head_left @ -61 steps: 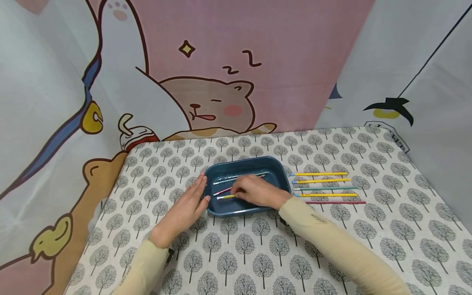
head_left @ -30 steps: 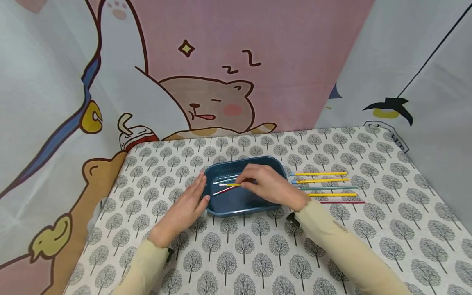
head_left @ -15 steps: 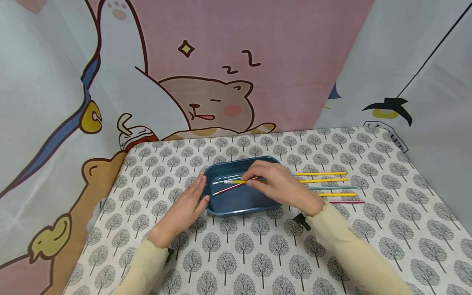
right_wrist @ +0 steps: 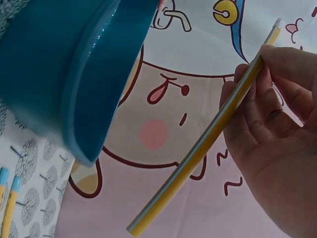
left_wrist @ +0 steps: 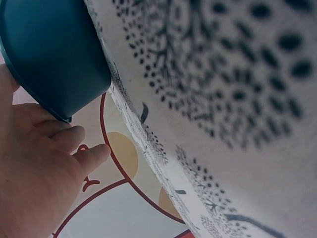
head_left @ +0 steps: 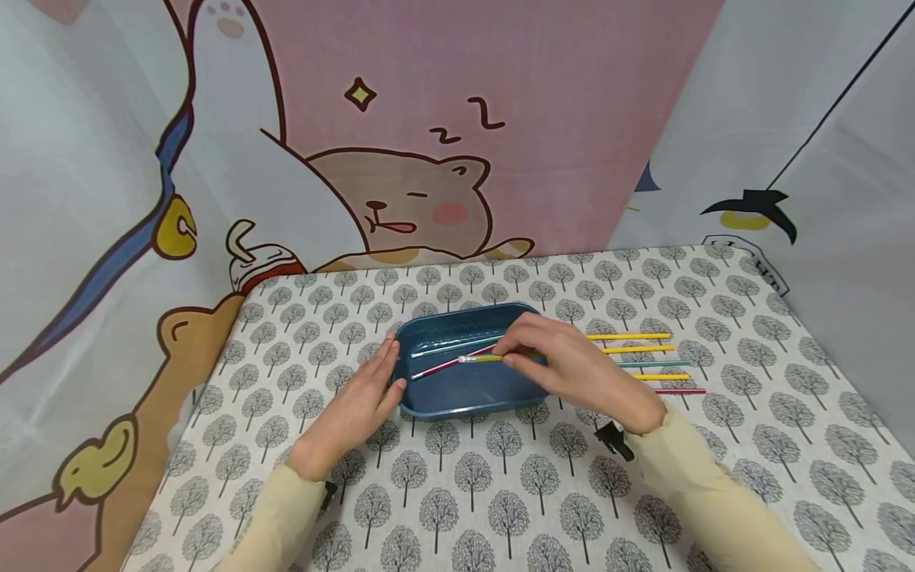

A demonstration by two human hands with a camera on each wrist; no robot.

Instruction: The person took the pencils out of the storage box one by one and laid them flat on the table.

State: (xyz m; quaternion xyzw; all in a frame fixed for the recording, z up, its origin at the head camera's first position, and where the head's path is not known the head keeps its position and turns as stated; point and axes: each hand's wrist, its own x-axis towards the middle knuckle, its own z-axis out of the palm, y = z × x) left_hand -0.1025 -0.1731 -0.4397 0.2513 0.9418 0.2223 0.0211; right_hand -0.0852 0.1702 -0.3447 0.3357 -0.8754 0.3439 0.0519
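Note:
My right hand (head_left: 565, 361) pinches a yellow pencil (right_wrist: 198, 144) with a white eraser end, held above the blue tray (head_left: 457, 410). The right wrist view shows thumb and fingertips near the pencil's eraser end, its long shaft slanting down and away. In the tray lie a red pencil (head_left: 434, 370) and a green pencil (head_left: 443, 348), partly hidden by the hand. My left hand (head_left: 357, 401) rests its straight fingers against the tray's left rim. In the left wrist view those fingers touch the tray's wall (left_wrist: 64, 59).
Right of the tray, several pencils lie in a loose row on the tree-print cloth (head_left: 472, 477): a yellow pencil (head_left: 632, 337) at the back, a green pencil (head_left: 665, 364), a red pencil (head_left: 682, 391) in front. A cartoon-print curtain (head_left: 557, 159) stands behind the table.
The yellow pencil was low in the tray two seconds ago; my right hand has lifted it and carried it rightward. My left hand has stayed at the tray's left rim.

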